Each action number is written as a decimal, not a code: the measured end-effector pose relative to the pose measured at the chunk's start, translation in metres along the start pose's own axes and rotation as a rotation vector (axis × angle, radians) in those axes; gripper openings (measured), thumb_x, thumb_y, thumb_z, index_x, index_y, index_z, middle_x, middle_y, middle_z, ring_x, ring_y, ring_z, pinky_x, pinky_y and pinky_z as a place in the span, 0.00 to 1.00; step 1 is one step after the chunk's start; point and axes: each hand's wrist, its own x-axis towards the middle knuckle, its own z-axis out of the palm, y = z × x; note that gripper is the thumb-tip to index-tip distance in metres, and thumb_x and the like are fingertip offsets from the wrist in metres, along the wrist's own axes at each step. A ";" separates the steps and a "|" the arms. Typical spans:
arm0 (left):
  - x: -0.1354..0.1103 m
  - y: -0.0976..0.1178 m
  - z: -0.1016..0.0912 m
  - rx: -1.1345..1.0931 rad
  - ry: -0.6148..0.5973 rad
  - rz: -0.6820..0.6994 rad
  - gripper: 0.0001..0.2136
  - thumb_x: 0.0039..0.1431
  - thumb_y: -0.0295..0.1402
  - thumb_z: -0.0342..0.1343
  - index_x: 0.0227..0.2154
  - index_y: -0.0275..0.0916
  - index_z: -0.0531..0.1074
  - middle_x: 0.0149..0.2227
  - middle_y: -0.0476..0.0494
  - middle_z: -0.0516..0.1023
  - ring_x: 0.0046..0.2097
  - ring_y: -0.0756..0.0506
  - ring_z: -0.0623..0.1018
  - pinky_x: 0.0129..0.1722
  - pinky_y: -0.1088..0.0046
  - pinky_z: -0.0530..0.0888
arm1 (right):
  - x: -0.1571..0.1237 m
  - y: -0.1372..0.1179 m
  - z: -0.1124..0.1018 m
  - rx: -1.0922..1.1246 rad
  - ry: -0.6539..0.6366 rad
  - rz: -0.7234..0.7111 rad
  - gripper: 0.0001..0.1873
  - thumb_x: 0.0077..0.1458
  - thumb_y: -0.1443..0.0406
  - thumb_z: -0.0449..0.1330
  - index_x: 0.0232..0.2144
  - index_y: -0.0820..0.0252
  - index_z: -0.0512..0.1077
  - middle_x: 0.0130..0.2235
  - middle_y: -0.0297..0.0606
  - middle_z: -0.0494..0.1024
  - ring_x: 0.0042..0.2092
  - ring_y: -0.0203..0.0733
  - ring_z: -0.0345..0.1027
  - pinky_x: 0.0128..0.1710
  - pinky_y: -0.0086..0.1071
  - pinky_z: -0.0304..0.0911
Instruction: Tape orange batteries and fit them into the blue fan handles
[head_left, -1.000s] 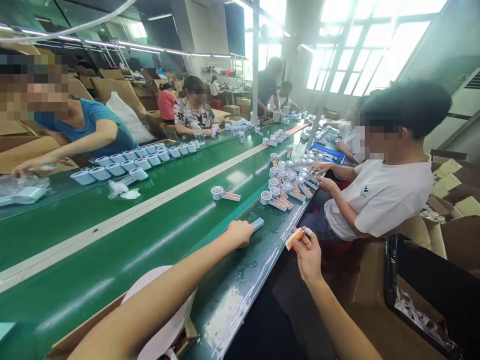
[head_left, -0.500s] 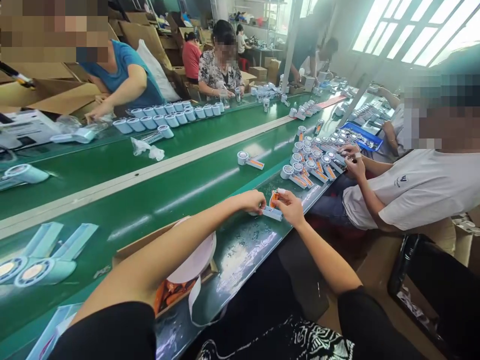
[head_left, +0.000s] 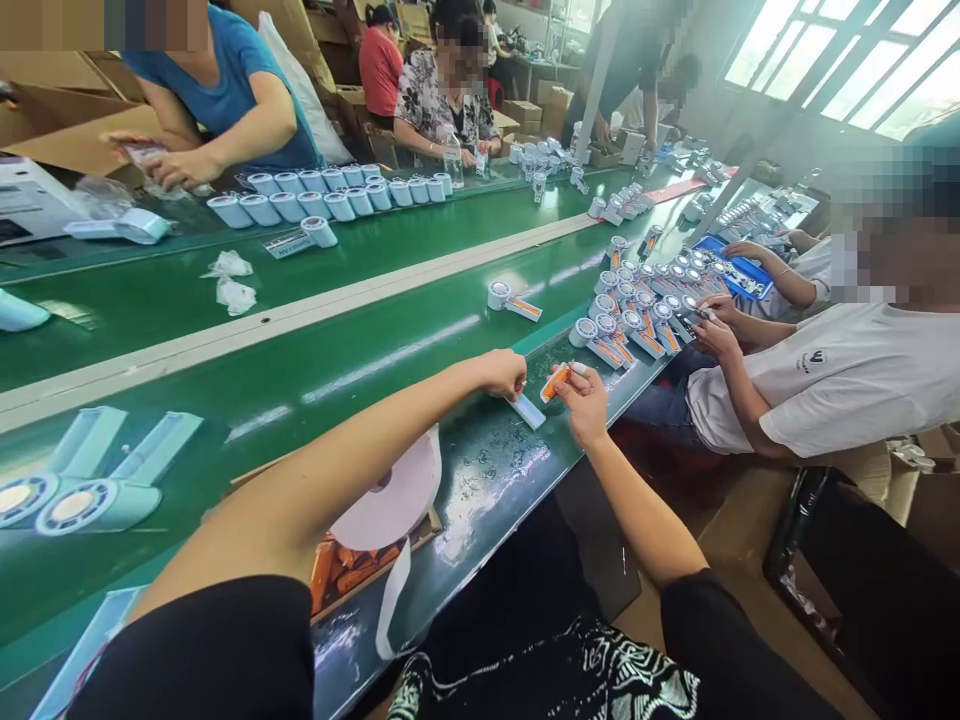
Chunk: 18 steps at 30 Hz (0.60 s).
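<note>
My left hand (head_left: pixel 501 372) is closed around the round head of a pale blue hand-held fan, whose handle (head_left: pixel 527 410) sticks out toward my right hand and rests on the green belt (head_left: pixel 300 390). My right hand (head_left: pixel 583 398) pinches a small orange and white sticker (head_left: pixel 556 382) just above the handle's end. The two hands are almost touching at the near edge of the belt.
A cardboard box (head_left: pixel 360 560) with a white label roll (head_left: pixel 394 495) and orange stickers sits under my left forearm. Two blue fans (head_left: pixel 82 490) lie at left. A single fan (head_left: pixel 510 300) lies on the belt, with several labelled fans (head_left: pixel 630 310) beside a seated person in white (head_left: pixel 832 380).
The view dropped and swung left. My right hand brought the sticker from off the belt to the fan handle, then lifted it slightly; the handle now points outward.
</note>
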 end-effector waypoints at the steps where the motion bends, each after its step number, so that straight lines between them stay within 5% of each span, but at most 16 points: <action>1: 0.000 0.003 -0.001 -0.009 -0.008 0.014 0.07 0.53 0.33 0.68 0.35 0.42 0.85 0.35 0.46 0.85 0.38 0.45 0.80 0.39 0.74 0.70 | 0.000 0.000 0.000 -0.010 0.001 -0.007 0.30 0.38 0.55 0.80 0.42 0.54 0.74 0.45 0.40 0.88 0.45 0.49 0.84 0.51 0.48 0.80; 11: -0.002 0.007 0.003 -0.044 0.026 0.037 0.07 0.53 0.30 0.66 0.35 0.40 0.85 0.33 0.44 0.85 0.39 0.44 0.81 0.41 0.74 0.72 | -0.039 0.003 -0.012 -0.384 -0.190 -0.120 0.18 0.49 0.59 0.75 0.44 0.53 0.83 0.38 0.34 0.88 0.40 0.47 0.85 0.48 0.44 0.82; 18: -0.003 0.007 0.005 -0.074 0.057 0.022 0.07 0.51 0.31 0.67 0.35 0.40 0.85 0.34 0.44 0.85 0.40 0.44 0.82 0.41 0.74 0.73 | -0.045 0.006 -0.014 -0.781 -0.294 -0.287 0.15 0.60 0.58 0.68 0.49 0.53 0.82 0.43 0.38 0.88 0.43 0.48 0.86 0.51 0.40 0.80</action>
